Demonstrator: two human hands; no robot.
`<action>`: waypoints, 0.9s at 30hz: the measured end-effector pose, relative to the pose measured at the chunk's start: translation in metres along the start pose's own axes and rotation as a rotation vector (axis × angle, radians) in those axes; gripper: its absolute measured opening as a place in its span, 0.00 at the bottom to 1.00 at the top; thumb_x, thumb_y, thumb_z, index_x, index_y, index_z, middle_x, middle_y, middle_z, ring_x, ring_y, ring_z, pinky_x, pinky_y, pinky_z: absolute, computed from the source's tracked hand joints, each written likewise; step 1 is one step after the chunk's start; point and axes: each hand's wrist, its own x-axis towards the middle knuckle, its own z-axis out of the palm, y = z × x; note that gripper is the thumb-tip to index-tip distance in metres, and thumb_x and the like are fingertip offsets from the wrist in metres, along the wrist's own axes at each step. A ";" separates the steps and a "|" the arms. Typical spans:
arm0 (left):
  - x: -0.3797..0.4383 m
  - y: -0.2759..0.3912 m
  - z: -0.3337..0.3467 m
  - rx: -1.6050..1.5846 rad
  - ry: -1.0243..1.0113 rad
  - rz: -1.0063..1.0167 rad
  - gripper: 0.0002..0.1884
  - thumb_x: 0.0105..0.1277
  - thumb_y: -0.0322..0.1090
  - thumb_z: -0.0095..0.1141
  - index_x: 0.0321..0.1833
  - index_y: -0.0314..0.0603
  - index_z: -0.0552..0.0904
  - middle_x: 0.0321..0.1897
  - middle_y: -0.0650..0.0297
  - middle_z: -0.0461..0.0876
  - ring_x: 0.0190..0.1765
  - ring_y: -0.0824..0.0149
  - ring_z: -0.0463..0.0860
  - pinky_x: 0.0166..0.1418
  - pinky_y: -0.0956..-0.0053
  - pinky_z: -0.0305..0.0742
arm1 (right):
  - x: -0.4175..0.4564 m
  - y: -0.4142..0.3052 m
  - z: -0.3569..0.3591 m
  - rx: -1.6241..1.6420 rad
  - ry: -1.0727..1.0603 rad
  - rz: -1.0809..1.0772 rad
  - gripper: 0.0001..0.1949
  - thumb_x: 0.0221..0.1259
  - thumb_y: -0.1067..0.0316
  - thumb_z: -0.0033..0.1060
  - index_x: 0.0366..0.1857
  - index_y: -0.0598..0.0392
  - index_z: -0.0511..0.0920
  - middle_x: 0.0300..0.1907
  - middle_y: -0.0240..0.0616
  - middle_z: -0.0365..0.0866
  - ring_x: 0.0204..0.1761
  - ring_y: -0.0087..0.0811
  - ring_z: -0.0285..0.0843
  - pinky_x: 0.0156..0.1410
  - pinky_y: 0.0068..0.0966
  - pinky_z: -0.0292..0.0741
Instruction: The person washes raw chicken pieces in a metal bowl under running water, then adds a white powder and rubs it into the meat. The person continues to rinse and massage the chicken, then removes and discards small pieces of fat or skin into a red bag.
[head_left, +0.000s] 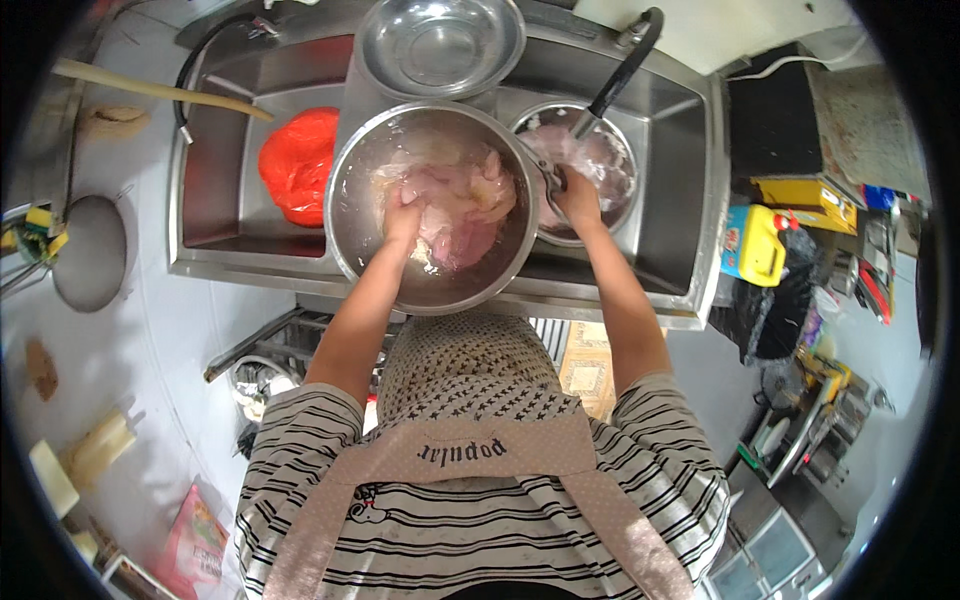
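Observation:
A large stainless steel bowl (349, 225) rests at the sink's middle, on the divider and near edge. Pale pink raw meat (465, 232), possibly poultry, lies inside it with some liquid. My left hand (403, 219) reaches into this bowl and grips the meat at its left side; part of the fingers is hidden. Kitchen scissors (553, 180) are in my right hand (579, 196), their blades pointing toward the bowl's right rim. Beneath that hand, a second metal bowl (632, 196) stands in the right basin, holding more pinkish meat under the tap (615, 79).
An empty-looking metal basin (439, 52) sits behind the large bowl. In the left basin lies a red plastic bag (300, 166), with a beige hose (165, 91) reaching over it. Right of the sink stand a yellow jug (761, 244) and a black plastic bag (776, 315).

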 end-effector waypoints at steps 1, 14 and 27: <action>-0.010 0.019 0.001 -0.221 -0.014 -0.209 0.24 0.58 0.20 0.56 0.59 0.36 0.72 0.44 0.60 0.80 0.49 0.65 0.79 0.54 0.73 0.75 | 0.020 -0.004 0.004 -0.043 -0.008 -0.115 0.26 0.46 0.69 0.61 0.55 0.51 0.73 0.41 0.51 0.81 0.46 0.51 0.79 0.51 0.40 0.75; -0.057 0.052 -0.003 0.723 0.345 0.028 0.47 0.50 0.46 0.72 0.70 0.43 0.59 0.65 0.41 0.50 0.67 0.44 0.57 0.69 0.60 0.59 | 0.080 -0.065 0.028 0.376 0.220 -0.360 0.22 0.55 0.76 0.49 0.57 0.49 0.74 0.49 0.52 0.76 0.49 0.50 0.76 0.56 0.38 0.73; -0.003 0.016 -0.003 -1.040 -0.350 -0.532 0.18 0.68 0.39 0.48 0.57 0.40 0.75 0.49 0.58 0.79 0.54 0.60 0.78 0.56 0.66 0.76 | -0.045 -0.200 0.091 -0.235 -0.078 -0.397 0.38 0.43 0.61 0.66 0.64 0.54 0.63 0.60 0.55 0.64 0.55 0.54 0.70 0.57 0.50 0.68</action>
